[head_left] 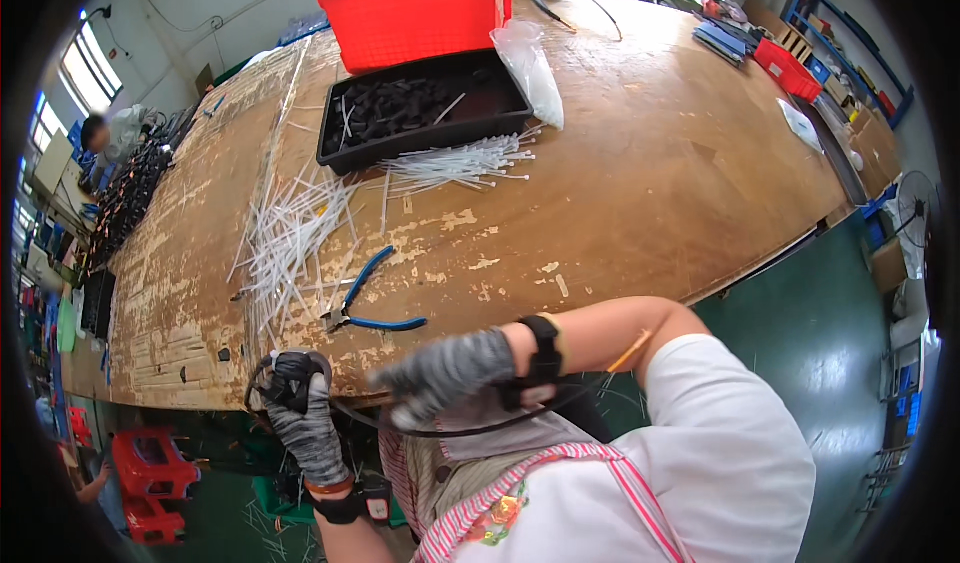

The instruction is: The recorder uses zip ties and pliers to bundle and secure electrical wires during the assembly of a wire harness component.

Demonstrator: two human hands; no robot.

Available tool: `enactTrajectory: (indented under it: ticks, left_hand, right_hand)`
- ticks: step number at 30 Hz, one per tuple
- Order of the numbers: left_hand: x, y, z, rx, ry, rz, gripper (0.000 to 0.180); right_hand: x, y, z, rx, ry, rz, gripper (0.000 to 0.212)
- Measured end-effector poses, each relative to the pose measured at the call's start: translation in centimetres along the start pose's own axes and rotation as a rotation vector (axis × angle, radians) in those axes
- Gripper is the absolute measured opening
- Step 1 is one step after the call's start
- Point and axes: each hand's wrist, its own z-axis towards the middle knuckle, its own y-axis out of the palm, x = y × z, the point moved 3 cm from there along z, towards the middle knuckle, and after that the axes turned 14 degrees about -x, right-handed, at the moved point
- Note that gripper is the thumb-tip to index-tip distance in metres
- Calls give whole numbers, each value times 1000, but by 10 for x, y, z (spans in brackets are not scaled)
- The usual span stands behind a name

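Note:
My left hand (pixel 308 433), in a grey knit glove, is closed around a coiled black cable (pixel 290 381) at the table's near edge. From the coil, a loose length of cable runs right, below my other hand and across my apron. My right hand (pixel 445 368), also gloved, is beside that length; its fingers are smeared by motion, so I cannot tell whether they grip it. Blue-handled cutting pliers (pixel 376 321) lie spread on the table just beyond my hands. A heap of white cable ties (pixel 290 248) lies left of the pliers.
A black tray (pixel 430 141) with small black parts stands farther back, more cable ties (pixel 460 163) before it. Behind it is a red crate (pixel 418 18); a clear plastic bag (pixel 532 73) leans at its right. Red stools (pixel 152 468) stand lower left. Another person (pixel 115 138) is far left.

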Motion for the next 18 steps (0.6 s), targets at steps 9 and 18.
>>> enactTrajectory:
  ticks: [9,18]
  left_hand:
    - [101,31,29,-231,92,99,51]
    - [121,170,39,-651,321,215,56]
  right_hand:
    - [-2,31,-101,-273,56,351,84]
    - [-14,20,-109,423,-8,291,36]
